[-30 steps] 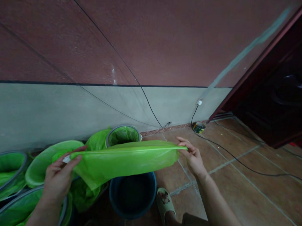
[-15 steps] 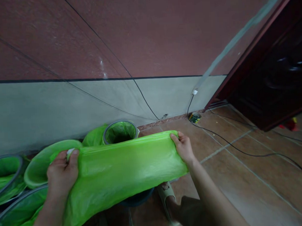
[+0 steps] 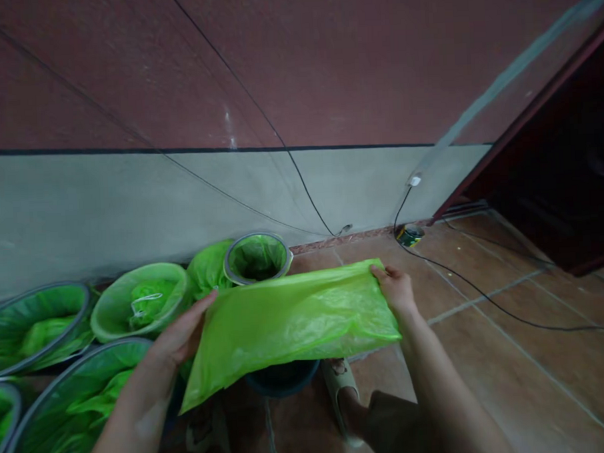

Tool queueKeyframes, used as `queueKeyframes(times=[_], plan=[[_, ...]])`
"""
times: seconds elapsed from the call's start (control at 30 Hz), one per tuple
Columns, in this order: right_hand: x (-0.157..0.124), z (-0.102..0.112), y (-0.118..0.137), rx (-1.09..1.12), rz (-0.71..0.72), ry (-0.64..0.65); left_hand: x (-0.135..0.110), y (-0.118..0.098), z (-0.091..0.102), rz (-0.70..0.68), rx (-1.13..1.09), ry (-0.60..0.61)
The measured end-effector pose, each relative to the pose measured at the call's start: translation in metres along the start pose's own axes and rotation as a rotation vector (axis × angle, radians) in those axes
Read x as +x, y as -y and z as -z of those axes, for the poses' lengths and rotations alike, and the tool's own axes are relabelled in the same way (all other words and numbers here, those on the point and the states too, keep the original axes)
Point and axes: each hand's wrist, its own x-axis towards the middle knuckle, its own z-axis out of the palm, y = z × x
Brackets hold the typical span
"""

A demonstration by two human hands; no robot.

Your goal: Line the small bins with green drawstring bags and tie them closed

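Note:
A bright green plastic bag (image 3: 296,320) is spread between my two hands as a wide, flat sheet. My right hand (image 3: 395,289) is closed on its upper right corner, thumb in front. My left hand (image 3: 186,328) holds the bag's left edge, with most of its fingers hidden behind the plastic. The bag's lower left corner hangs down as a point. Below the bag, partly covered by it, a dark round bin (image 3: 283,384) stands on the floor between my feet.
At left stand several bins lined with green bags, among them a pale green bin (image 3: 103,322) and a grey-rimmed bin (image 3: 228,270) by the wall. A black cable (image 3: 485,305) crosses the tiles at right, near a small tin (image 3: 410,235) and a dark door (image 3: 555,195).
My left hand has shifted from pinching the upper left corner to a place along the bag's left edge. The bag looks shorter and its lower left part now hangs free. The view has turned left.

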Motion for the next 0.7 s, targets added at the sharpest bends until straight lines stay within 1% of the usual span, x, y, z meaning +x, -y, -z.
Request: queueKeyframes(times=[0.03,0.1,0.17,0.27,0.33,0.4,0.47,0.53,0.6,0.67,0.7], plan=[[0.003,0.003,0.000,-0.020,0.001,-0.034,0.001,0.000,-0.001,0.056,-0.070,0.072],[0.008,0.010,0.000,-0.053,0.012,-0.093,0.003,0.000,-0.003,0.127,-0.158,0.143],[0.010,0.016,0.002,-0.084,0.006,-0.132,0.004,0.000,-0.004,0.115,-0.180,0.165],[0.011,0.023,0.007,-0.153,-0.035,-0.166,0.001,0.000,-0.007,0.083,-0.160,0.281],[0.010,0.025,0.011,-0.184,-0.059,-0.171,0.000,-0.001,-0.007,0.080,-0.120,0.300],[0.008,0.025,0.012,-0.187,-0.072,-0.146,0.000,-0.001,-0.005,0.092,-0.076,0.246],[0.004,0.021,0.012,-0.139,-0.102,-0.066,0.003,-0.001,0.001,0.098,-0.047,0.164],[-0.001,0.015,0.010,-0.038,-0.176,0.083,0.008,0.001,0.009,0.095,-0.033,0.074],[-0.005,0.010,0.007,0.066,-0.248,0.259,0.014,0.003,0.018,0.085,-0.042,-0.013],[-0.008,0.007,0.004,0.105,-0.243,0.393,0.020,0.005,0.027,0.060,-0.077,-0.098],[-0.009,0.007,0.003,0.106,-0.215,0.422,0.023,0.005,0.030,0.044,-0.103,-0.129]])
